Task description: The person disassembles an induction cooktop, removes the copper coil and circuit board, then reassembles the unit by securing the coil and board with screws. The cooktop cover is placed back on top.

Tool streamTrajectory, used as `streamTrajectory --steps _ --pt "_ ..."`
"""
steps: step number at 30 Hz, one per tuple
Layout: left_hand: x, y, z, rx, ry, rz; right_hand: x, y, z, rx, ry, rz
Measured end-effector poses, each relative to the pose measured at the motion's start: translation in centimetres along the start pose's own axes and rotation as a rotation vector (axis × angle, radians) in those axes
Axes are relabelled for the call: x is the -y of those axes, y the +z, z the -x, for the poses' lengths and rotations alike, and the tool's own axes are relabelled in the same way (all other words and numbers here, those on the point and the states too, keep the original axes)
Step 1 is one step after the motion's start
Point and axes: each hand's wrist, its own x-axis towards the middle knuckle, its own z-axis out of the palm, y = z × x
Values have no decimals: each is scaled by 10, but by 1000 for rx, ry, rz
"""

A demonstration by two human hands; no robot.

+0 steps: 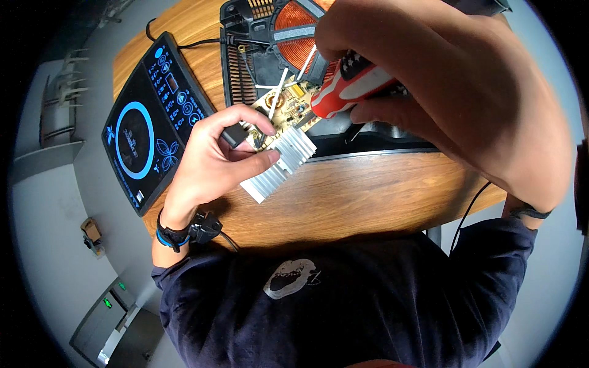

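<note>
My left hand [221, 156] grips a circuit board [288, 110] by its ribbed silver heat sink [279, 168], with my thumb on the fins. My right hand [405, 80] is closed on a red-and-white tool [340, 89] with a star-patterned dark section; its rounded end is over the board's right side, and whether it touches cannot be made out. Behind the board lies an opened black housing [236, 86] with a copper coil [288, 18] and white wires. Part of the housing and tool is hidden by my right hand.
A black induction-cooker panel [135, 147] with blue markings lies on the left of the wooden table [343, 202]. Black cables run from the housing and hang near the table's front edge. Grey walls and floor with small objects surround the table.
</note>
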Motion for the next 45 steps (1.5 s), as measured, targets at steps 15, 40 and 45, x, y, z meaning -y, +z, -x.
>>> streamTrajectory --steps 15,40,45 --pt "5 1 -3 -19 51 -20 8 -10 5 1 -40 43" --pt "5 -1 -3 28 35 -21 17 -12 -4 30 -20 145" --pt "5 -1 -2 20 33 -25 14 -8 -5 -13 -35 69"
